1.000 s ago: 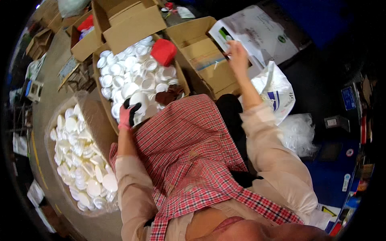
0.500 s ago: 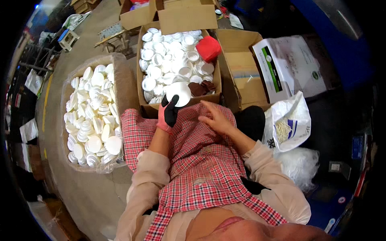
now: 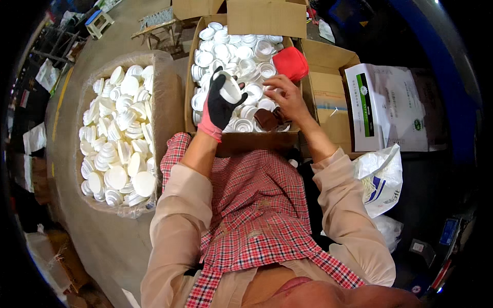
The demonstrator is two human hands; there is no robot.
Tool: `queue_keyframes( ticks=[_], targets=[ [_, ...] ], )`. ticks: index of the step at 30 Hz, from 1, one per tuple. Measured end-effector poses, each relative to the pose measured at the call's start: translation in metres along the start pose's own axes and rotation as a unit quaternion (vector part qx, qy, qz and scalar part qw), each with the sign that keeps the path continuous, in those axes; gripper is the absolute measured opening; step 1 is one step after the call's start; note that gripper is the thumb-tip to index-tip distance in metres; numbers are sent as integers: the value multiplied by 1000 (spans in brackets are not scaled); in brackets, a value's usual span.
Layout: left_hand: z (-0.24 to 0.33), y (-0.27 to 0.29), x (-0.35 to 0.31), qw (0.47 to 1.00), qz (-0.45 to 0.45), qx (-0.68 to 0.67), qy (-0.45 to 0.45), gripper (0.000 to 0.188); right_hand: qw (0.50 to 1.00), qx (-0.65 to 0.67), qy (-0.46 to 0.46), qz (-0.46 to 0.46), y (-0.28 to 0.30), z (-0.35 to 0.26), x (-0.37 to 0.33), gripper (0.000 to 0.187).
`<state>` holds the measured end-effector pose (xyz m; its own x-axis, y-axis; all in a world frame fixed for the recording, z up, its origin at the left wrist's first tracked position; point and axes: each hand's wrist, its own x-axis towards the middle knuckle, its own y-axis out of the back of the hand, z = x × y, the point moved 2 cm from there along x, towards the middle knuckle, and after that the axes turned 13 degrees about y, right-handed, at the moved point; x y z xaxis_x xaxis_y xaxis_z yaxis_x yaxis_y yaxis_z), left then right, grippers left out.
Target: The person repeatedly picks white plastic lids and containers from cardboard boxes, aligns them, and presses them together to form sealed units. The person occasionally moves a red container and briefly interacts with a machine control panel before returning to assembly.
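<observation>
My left hand (image 3: 222, 102), in a black glove with a pink cuff, grips a white round plastic cap (image 3: 231, 88) by its edge. The cap is tilted, with its hollow side partly showing. To its right, above the box, my bare right hand (image 3: 287, 100) has its fingers bent and apart, with nothing visible in them. Below both hands, a cardboard box (image 3: 192, 61) holds many loose white round caps (image 3: 221, 52). A red pad or cloth (image 3: 290, 63) and a crumpled brown piece (image 3: 266, 120) lie on the caps.
A plastic-lined box (image 3: 167, 97) full of similar stepped white caps (image 3: 117, 174) stands on the left. To the right are an opened carton (image 3: 328, 82), a white printed box (image 3: 385, 108) and a white bag (image 3: 382, 179). A small stool (image 3: 98, 24) stands far left.
Both hands have moved forward from above my lap to over the box of caps. The left hand has tilted the cap it holds. The view has shifted too.
</observation>
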<state>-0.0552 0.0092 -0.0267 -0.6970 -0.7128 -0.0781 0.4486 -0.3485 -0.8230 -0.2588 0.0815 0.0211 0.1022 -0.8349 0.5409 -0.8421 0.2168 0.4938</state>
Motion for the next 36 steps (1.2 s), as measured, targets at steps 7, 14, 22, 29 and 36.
queue_keyframes(
  ticks=[7, 14, 22, 29, 36],
  targets=[
    [-3, 4, 15, 972, -50, -164, 159, 65, 879, -264, -283, -280, -61, 134, -104, 62],
    [-19, 30, 19, 992, 19, 111, 63, 57, 925, -164, -275, -205, -31, 98, -39, 37],
    [-17, 9, 31, 968, -9, -169, 183, 61, 971, -221, -70, -52, 3, 70, -14, 27],
    [-29, 11, 42, 986, 98, 135, -3, 55, 979, 196, -16, 53, -19, 30, -3, 15],
    [-11, -25, 21, 805, 104, 561, -159, 61, 997, 2, 5, 82, -3, -2, 1, 21]
  ],
)
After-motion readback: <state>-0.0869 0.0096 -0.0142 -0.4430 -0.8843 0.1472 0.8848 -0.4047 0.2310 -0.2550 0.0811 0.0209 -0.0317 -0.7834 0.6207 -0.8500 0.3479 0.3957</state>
